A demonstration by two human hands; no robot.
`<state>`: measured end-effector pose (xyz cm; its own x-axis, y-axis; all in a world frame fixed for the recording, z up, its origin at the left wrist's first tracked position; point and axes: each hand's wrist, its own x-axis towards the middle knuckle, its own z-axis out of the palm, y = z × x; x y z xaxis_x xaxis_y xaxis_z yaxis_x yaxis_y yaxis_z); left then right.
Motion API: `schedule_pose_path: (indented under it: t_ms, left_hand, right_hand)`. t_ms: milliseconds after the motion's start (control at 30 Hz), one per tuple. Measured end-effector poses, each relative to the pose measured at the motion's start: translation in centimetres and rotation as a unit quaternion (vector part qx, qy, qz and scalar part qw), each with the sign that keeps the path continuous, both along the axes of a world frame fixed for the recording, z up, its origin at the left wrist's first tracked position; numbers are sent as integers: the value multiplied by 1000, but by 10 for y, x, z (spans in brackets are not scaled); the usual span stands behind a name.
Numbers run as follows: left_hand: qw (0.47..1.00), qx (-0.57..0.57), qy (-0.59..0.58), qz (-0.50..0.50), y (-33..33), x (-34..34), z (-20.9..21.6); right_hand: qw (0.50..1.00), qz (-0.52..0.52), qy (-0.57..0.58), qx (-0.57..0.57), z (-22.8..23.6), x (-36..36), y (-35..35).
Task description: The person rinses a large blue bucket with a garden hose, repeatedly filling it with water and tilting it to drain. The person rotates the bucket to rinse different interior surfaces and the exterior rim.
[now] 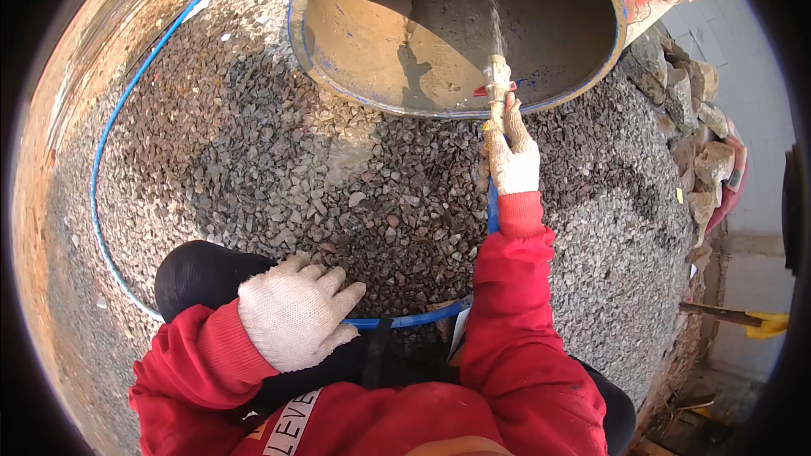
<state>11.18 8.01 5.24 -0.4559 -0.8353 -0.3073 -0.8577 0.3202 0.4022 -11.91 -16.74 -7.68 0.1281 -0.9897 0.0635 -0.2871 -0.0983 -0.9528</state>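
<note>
My right hand (512, 156), in a white knit glove with a red sleeve, grips the end of a blue hose (110, 131) with a brass nozzle (497, 80). Water sprays from the nozzle into the open mouth of a concrete mixer drum (460, 25), whose inside is wet and grey. The hose loops in a wide arc over the gravel and comes back under my arms. My left hand (296, 311), also gloved, rests flat on my dark-trousered left knee (198, 274), fingers spread and holding nothing.
A mound of grey crushed gravel (338, 177) covers the ground below the drum. Rough stones (693, 127) are stacked at the right. A yellow-handled tool (764, 323) lies at the far right. Bare sandy ground runs along the left.
</note>
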Motion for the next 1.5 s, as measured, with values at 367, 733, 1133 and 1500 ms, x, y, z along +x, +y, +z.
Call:
schedule_pose_path:
  t_ms: [367, 733, 1133, 1500]
  left_hand:
    - [939, 310, -133, -69, -31, -47, -85]
    - [959, 280, -48, 6, -56, -37, -96]
    - [951, 299, -77, 4, -51, -30, -94]
    - [969, 217, -107, -54, -45, -52, -85]
  right_hand:
    - [986, 50, 48, -149, 3, -5, 4]
    - [988, 140, 37, 48, 11, 13, 8]
    - [964, 64, 255, 27, 3, -2, 4]
    - [834, 401, 378, 0, 89, -15, 28]
